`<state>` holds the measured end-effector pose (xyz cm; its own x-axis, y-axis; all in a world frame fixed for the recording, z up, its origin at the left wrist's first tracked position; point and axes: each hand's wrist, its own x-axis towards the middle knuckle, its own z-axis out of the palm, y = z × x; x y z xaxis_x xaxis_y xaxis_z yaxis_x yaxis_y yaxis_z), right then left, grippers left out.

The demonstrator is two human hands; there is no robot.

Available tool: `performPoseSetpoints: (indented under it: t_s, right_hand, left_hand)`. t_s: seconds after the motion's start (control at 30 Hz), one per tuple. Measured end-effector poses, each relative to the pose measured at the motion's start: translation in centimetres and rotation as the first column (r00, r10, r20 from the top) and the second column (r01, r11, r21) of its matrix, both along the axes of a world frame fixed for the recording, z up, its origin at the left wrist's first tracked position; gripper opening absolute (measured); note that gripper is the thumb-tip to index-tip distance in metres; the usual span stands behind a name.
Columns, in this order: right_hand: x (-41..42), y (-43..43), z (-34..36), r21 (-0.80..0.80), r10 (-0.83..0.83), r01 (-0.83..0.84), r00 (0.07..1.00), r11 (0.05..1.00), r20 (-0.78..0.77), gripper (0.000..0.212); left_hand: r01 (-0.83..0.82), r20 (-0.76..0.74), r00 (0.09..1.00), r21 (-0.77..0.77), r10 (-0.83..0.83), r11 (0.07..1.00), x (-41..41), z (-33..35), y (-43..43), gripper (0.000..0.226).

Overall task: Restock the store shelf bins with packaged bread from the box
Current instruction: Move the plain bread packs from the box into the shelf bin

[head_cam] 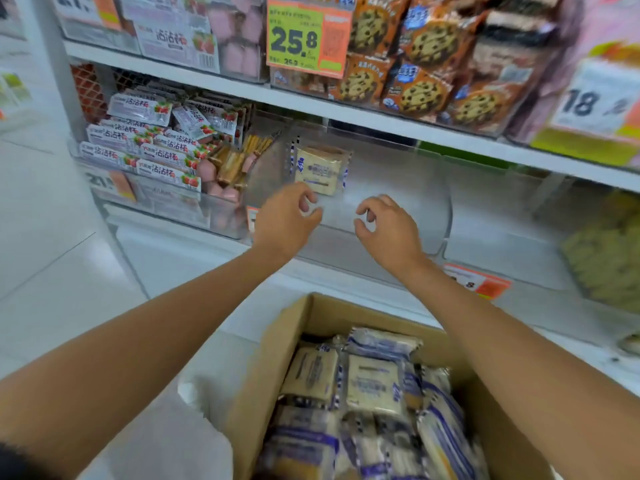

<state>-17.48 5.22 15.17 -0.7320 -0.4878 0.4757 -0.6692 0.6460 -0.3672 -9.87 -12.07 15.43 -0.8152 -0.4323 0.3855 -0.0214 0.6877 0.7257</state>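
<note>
**Desk:** Which step is in hand here?

**Photographer:** Restocking looks barely begun. A single bread packet (320, 169) stands upright at the back left of the clear bin (415, 188), while the cardboard box (277, 348) below holds many more packets (374, 379).

**Desk:** And the hands?

**Photographer:** Both reach forward over the box. The left hand (284, 220) and right hand (388, 230) hover apart at the bin's front lip, fingers loosely curled, gripping nothing. The left hangs just below the packet, apparently not touching it.

**Desk:** Next move?

**Photographer:** Probably down into the box for another packet, to be stood beside the first
</note>
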Motion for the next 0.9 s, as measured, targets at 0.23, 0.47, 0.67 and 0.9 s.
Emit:
performPoseSetpoints:
  t_s: [0.23, 0.47, 0.67, 0.9]
  right_hand:
    - [8.7, 12.3, -9.1, 0.305, -0.073, -0.071, 0.898, 0.950, 0.434, 0.014]
    - [9.3, 17.3, -17.4, 0.349, -0.305, 0.076, 0.678, 0.934, 0.669, 0.029]
    - [7.3, 13.8, -21.2, 0.382, -0.378, 0.114, 0.551, 0.917, 0.744, 0.057]
    - [9.2, 12.9, -17.4, -0.076, -0.083, 0.226, 0.622, 0.971, 0.779, 0.069]
  left_hand:
    - [0.281, 0.502, 0.809, 0.125, -0.305, 0.951, 6.6, -9.4, 6.8, 0.015]
    - [0.269, 0.598, 0.715, 0.242, -0.361, 0.932, 7.8, -15.5, 9.2, 0.015]
    - [0.251, 0.630, 0.693, 0.244, -0.350, 0.937, 8.0, -16.7, 9.5, 0.018]
    - [0.386, 0.584, 0.665, 0.265, -0.466, 0.883, 7.1, -15.7, 10.9, 0.068]
